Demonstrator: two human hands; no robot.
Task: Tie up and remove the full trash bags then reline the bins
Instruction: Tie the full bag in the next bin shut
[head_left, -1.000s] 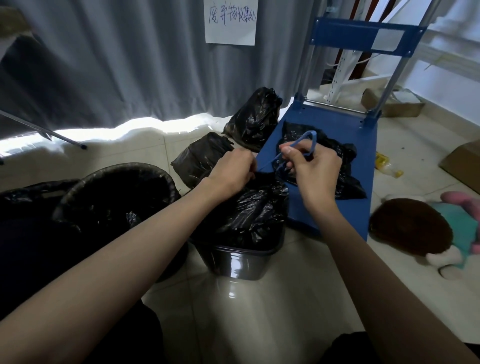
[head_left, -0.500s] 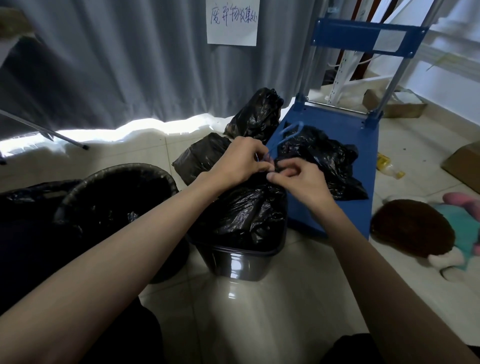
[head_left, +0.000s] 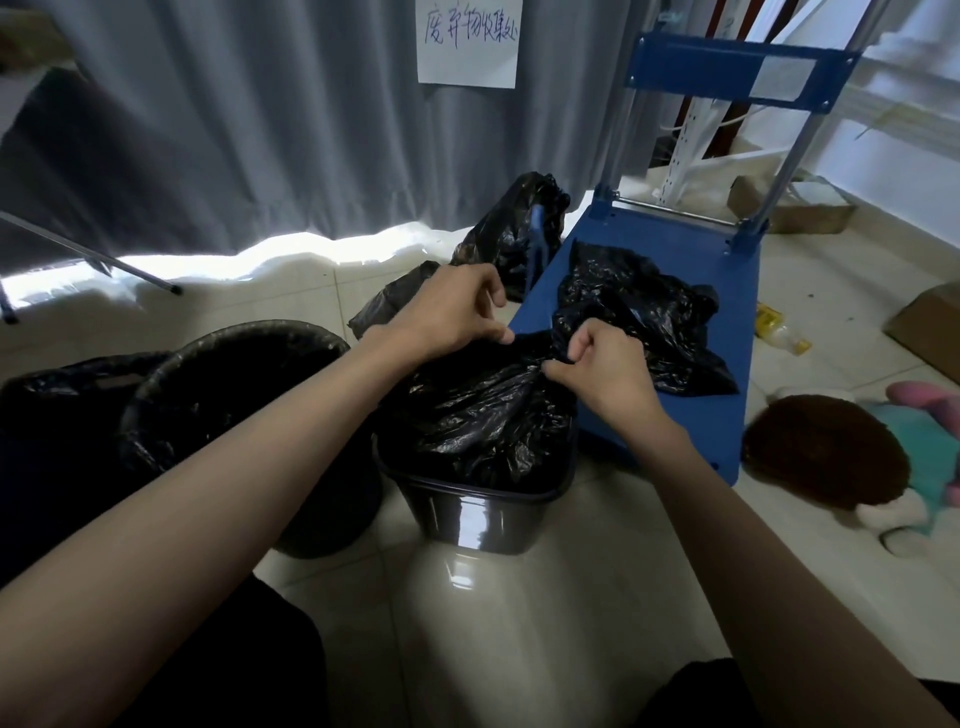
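Full black trash bag (head_left: 483, 415) in your square bin (head_left: 483, 514) — your left hand (head_left: 447, 306) and right hand (head_left: 602, 369), fingers curled, pinch its gathered neck — round bin (head_left: 208, 358) beside.

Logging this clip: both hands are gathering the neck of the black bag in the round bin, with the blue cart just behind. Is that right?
Not quite. In the head view both hands, left and right, gather the black bag in the rectangular grey bin, not the round bin, which stands untouched to its left. The blue cart is just behind.
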